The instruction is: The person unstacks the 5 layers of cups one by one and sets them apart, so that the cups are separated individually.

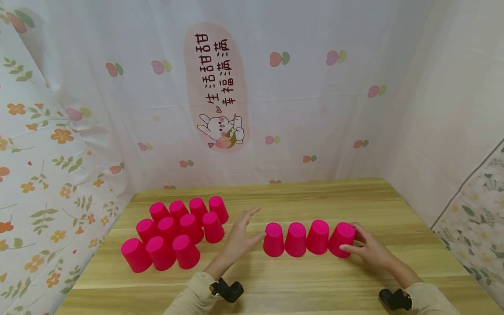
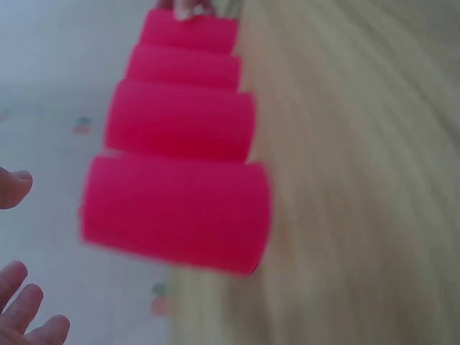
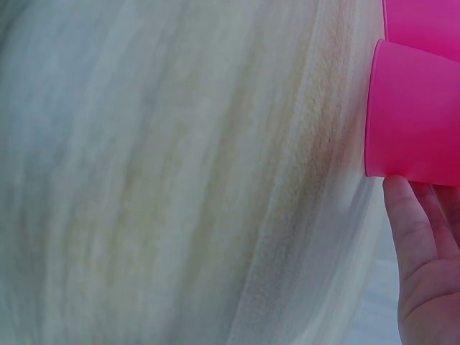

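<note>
A row of several upside-down pink plastic cups stands on the table in the head view. At its right end, my right hand (image 1: 370,249) holds the last cup (image 1: 341,238), thumb on the near side and fingers round the far side. In the right wrist view, fingertips meet the side of that cup (image 3: 417,115) close to its rim. My left hand (image 1: 240,238) is spread beside the leftmost cup (image 1: 273,240), its thumb tip right at the cup's side. The left wrist view shows this cup (image 2: 176,212) nearest, with blurred edges, and the left fingertips (image 2: 21,309) apart from it.
Left of my left hand, several more upside-down pink cups (image 1: 161,253) stand in three rows on the wooden table (image 1: 299,284). A printed curtain (image 1: 315,109) hangs behind the table's far edge, and others hang at both sides. Black wrist cameras (image 1: 230,291) sit on both wrists.
</note>
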A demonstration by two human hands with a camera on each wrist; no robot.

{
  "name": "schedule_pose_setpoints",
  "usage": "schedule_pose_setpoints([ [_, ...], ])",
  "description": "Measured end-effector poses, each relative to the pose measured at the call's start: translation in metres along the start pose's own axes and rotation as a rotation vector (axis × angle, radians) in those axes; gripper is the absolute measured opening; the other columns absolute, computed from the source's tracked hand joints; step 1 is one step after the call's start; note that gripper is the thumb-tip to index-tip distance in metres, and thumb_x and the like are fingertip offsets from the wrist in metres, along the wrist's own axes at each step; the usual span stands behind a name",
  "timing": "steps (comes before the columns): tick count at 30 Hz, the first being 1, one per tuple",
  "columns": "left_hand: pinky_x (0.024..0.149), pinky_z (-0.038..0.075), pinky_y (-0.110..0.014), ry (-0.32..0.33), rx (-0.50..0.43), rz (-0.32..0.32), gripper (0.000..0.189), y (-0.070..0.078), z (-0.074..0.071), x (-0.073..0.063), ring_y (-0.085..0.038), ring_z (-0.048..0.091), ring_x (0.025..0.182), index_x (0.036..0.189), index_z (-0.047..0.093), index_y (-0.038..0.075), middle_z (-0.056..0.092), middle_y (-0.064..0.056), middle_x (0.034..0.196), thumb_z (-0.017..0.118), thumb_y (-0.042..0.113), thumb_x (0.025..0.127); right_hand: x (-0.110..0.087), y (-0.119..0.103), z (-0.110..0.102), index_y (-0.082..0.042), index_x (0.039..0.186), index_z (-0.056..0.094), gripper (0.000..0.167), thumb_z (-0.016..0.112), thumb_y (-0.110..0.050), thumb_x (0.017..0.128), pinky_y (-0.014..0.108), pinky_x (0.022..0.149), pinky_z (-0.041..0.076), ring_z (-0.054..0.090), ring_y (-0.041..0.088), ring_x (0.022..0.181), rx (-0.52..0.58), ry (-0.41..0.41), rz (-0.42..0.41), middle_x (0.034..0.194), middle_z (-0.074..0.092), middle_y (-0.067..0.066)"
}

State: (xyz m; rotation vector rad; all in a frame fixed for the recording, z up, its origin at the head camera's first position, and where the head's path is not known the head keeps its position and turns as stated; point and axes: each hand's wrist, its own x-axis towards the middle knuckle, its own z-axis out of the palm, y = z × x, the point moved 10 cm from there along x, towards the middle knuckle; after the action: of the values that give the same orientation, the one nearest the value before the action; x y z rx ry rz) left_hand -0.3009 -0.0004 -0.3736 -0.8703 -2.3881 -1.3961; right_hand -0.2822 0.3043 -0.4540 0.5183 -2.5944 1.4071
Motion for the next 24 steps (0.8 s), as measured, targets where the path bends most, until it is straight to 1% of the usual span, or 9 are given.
schedule_pose_setpoints([
  [2,0.087,0.040,-0.048,-0.055,0.012,-0.029,0.061,-0.005,0.022,0.001,-0.028,0.043,0.113,0.127,0.043,0.004,0.046,-0.012,0.123,0.070,0.009,0.073,0.000,-0.001,-0.001,-0.003,0.111,0.045,0.047,0.071,-0.011,0.073,0.029,0.069,0.051,0.052,-0.005,0.090,-0.007,0.006,-0.005,0.101,0.054,0.002],
  [4,0.088,0.041,-0.045,-0.087,0.031,-0.059,0.060,-0.011,0.038,0.001,-0.026,0.045,0.112,0.127,0.043,0.006,0.047,-0.010,0.121,0.070,0.011,0.074,0.000,-0.001,-0.002,-0.003,0.111,0.045,0.047,0.071,-0.010,0.073,0.025,0.069,0.051,0.052,-0.005,0.090,-0.003,0.009,-0.009,0.101,0.054,-0.002],
  [6,0.085,0.044,-0.040,-0.099,0.026,-0.083,0.058,-0.018,0.050,-0.001,-0.026,0.047,0.107,0.126,0.044,0.004,0.048,-0.011,0.117,0.070,0.012,0.075,0.000,-0.001,-0.002,-0.003,0.111,0.045,0.047,0.071,-0.009,0.073,0.022,0.069,0.050,0.053,-0.005,0.089,0.007,0.011,-0.009,0.100,0.053,-0.006],
  [9,0.080,0.047,-0.035,-0.092,-0.010,-0.124,0.056,-0.029,0.058,-0.005,-0.025,0.050,0.101,0.124,0.045,0.001,0.050,-0.011,0.112,0.069,0.011,0.075,0.000,-0.001,-0.001,-0.002,0.111,0.045,0.047,0.071,-0.009,0.073,0.021,0.069,0.049,0.053,-0.004,0.089,0.020,0.005,-0.016,0.100,0.054,-0.006],
  [12,0.078,0.047,-0.033,-0.078,-0.046,-0.150,0.055,-0.036,0.059,-0.009,-0.024,0.051,0.098,0.124,0.044,0.001,0.051,-0.009,0.109,0.069,0.012,0.076,0.001,-0.001,0.001,-0.002,0.111,0.045,0.047,0.071,-0.009,0.073,0.022,0.069,0.049,0.054,-0.003,0.090,0.026,0.000,-0.021,0.101,0.054,-0.005],
  [19,0.080,0.047,-0.035,-0.064,-0.082,-0.190,0.056,-0.041,0.054,-0.012,-0.023,0.050,0.101,0.125,0.044,0.003,0.051,-0.007,0.112,0.069,0.015,0.076,0.000,0.003,0.000,-0.003,0.112,0.045,0.047,0.071,-0.010,0.073,0.028,0.070,0.051,0.053,-0.004,0.090,0.022,0.008,0.009,0.101,0.054,0.001],
  [22,0.080,0.047,-0.036,-0.037,-0.089,-0.199,0.055,-0.041,0.044,-0.014,-0.024,0.051,0.101,0.124,0.046,0.004,0.051,-0.008,0.112,0.070,0.014,0.075,0.000,0.004,0.000,-0.003,0.112,0.045,0.048,0.071,-0.011,0.073,0.031,0.070,0.051,0.053,-0.003,0.090,0.019,0.008,0.017,0.101,0.054,0.005],
  [24,0.080,0.047,-0.037,-0.006,-0.079,-0.199,0.055,-0.041,0.031,-0.017,-0.024,0.051,0.099,0.123,0.047,0.004,0.051,-0.008,0.111,0.071,0.014,0.075,-0.001,0.004,0.000,-0.003,0.112,0.045,0.048,0.071,-0.011,0.073,0.032,0.069,0.051,0.053,-0.003,0.090,0.016,0.008,0.020,0.101,0.054,0.006],
])
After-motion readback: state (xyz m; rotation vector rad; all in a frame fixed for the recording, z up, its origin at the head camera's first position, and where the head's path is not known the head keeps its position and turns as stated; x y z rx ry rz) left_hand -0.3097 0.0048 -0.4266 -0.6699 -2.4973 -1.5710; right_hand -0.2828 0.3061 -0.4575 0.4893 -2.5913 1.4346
